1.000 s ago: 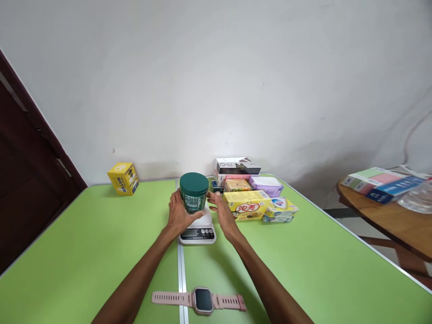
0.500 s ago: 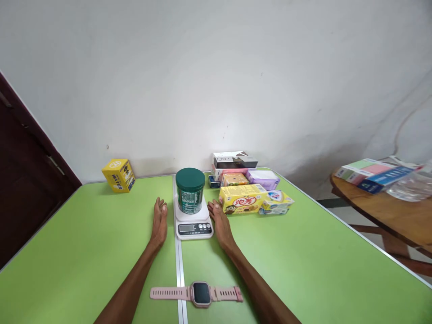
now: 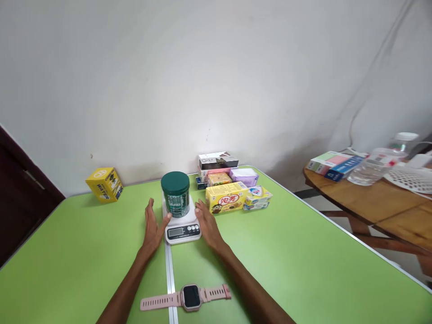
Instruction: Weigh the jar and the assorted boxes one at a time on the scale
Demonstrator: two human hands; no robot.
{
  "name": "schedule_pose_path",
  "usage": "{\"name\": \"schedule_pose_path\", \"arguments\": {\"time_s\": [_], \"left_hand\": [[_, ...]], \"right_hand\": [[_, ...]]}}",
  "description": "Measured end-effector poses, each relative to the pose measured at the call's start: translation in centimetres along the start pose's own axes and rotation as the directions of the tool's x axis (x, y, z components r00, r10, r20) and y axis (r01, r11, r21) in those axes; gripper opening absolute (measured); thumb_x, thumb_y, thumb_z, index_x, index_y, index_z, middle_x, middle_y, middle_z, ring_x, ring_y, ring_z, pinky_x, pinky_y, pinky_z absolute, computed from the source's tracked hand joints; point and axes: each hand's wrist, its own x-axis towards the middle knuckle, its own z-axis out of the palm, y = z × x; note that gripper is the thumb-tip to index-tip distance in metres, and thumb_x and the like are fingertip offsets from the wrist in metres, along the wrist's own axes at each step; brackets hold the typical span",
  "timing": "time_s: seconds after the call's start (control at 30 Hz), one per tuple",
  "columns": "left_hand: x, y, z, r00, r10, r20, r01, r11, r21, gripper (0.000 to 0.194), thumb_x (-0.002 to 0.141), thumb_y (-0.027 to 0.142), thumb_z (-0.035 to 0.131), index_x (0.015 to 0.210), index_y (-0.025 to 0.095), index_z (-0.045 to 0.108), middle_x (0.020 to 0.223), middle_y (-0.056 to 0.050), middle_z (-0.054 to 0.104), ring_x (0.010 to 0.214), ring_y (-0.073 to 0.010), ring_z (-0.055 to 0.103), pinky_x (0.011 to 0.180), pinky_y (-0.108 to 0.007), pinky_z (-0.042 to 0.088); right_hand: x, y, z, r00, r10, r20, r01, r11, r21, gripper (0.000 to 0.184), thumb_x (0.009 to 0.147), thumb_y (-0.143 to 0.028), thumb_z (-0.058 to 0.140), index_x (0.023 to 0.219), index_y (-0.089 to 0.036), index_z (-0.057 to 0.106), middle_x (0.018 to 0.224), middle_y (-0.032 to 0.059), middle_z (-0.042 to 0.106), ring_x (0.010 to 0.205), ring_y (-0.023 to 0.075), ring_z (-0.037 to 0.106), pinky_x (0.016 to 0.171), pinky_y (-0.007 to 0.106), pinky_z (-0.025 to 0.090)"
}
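A green canister (image 3: 176, 194) with a dark green lid stands upright on a white digital kitchen scale (image 3: 183, 234), whose display and buttons face me. To the left of the scale is my left hand (image 3: 154, 228), open, its thumb pointing toward the canister's lower side. My right hand (image 3: 206, 225) is open at the scale's right edge, fingertips close to the platform; whether they touch it I cannot tell. Neither hand holds anything. Between my forearms, a smartwatch (image 3: 191, 297) with a pink strap lies flat on the table.
Behind my right hand, a yellow snack box (image 3: 225, 198) and a smaller yellow box (image 3: 258, 198) sit before several stacked packages (image 3: 218, 160). A yellow box (image 3: 105, 185) stands at the back left of the green table (image 3: 297, 265). Boxes and bottles rest on a wooden table (image 3: 374, 211) at right.
My view has turned to the right, so everything sits farther left. My left hand's thumb has spread out toward the canister. The canister, scale and watch keep their places on the table.
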Motion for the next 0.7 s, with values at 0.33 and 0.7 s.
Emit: {"name": "schedule_pose_path", "arguments": {"time_s": [0.33, 0.7], "left_hand": [[6.2, 6.0, 1.3, 0.984, 0.085, 0.156, -0.101, 0.990, 0.101, 0.089, 0.062, 0.056, 0.084, 0.135, 0.017, 0.051, 0.122, -0.016, 0.071, 0.110, -0.0365, 0.070, 0.096, -0.054, 0.057], [-2.1, 11.8, 10.2, 0.947, 0.215, 0.240, -0.180, 0.971, -0.160, 0.079, 0.063, 0.034, 0.085, 0.133, 0.022, 0.052, 0.124, -0.011, 0.070, 0.108, -0.0310, 0.071, 0.096, -0.046, 0.059]], "right_hand": [[1.7, -7.5, 0.7, 0.993, -0.002, 0.120, 0.000, 1.000, 0.024, 0.084, 0.094, -0.067, 0.057, 0.161, -0.021, 0.037, 0.166, 0.0127, 0.040, 0.158, 0.0351, 0.028, 0.128, 0.058, 0.023], [-2.9, -9.2, -9.5, 0.981, 0.021, -0.194, -0.025, 1.000, -0.018, 0.091, 0.071, -0.052, 0.082, 0.146, -0.017, 0.044, 0.137, 0.0178, 0.061, 0.126, 0.0355, 0.061, 0.107, 0.051, 0.051]]}}
